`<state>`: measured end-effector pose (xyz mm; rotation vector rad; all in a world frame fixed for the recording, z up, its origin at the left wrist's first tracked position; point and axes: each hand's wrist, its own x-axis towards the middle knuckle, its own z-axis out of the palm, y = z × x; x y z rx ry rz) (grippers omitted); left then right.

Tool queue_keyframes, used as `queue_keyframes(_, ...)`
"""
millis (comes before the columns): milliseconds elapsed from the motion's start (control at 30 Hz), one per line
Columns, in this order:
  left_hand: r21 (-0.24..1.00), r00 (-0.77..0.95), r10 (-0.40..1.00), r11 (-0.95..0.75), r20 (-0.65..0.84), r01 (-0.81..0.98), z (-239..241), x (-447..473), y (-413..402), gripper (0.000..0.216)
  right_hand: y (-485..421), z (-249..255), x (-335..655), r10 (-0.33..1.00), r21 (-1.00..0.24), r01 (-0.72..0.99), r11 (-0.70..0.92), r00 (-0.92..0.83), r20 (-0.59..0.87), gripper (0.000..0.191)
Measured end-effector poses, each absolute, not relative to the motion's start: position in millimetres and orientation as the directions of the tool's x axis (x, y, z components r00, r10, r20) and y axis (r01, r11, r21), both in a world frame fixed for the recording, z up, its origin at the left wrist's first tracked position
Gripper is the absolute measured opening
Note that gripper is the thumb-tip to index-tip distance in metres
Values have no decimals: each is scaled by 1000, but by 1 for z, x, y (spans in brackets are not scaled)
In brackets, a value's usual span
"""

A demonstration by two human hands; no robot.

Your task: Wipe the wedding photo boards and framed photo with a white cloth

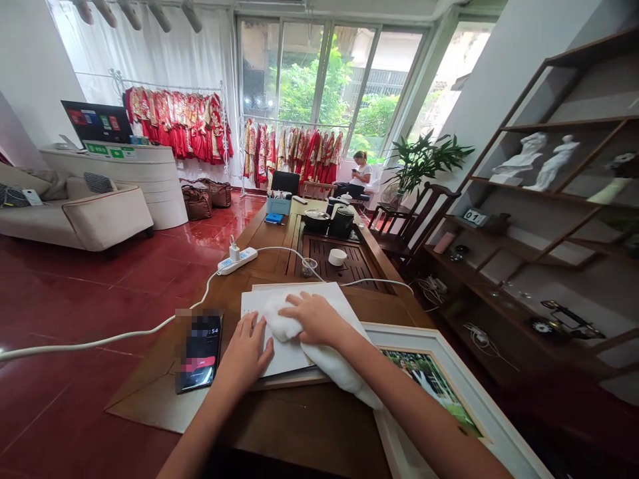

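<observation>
A soft white cloth [282,320] is bunched on a white board [344,301], its loose end trailing toward the table's near edge. My right hand [314,320] presses down on the bunch, its fingers bent over the cloth. Flat on the board's left side lies my left hand [248,346], fingers apart and holding nothing. Under the board, part of a light wooden edge shows. A framed photo [434,386] of people outdoors lies to the right, partly covered by my right forearm.
A phone [202,352] lies left of my left hand on the wooden table [279,426]. Beyond are a power strip [237,261] with its cable, a white cup [338,257] and a kettle [342,221]. A person [360,174] sits near the window; shelves [544,193] stand right.
</observation>
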<state>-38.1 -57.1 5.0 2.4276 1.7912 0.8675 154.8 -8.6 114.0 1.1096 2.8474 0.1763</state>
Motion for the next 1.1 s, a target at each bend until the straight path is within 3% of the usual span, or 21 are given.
queue_keyframes(267,334,197,897,-341,396,879,5,-40,-56,47,-50,119,179,577,77,572,817,-806,-133,56)
queue_keyframes(800,390,193,888,-367,417,844,-2,-41,-54,44,36,113,136,753,239,732,638,-658,3,46)
queue_keyframes(1100,376,191,893,-355,408,856,3,-40,-55,44,-19,108,170,602,173,584,793,-795,-75,64)
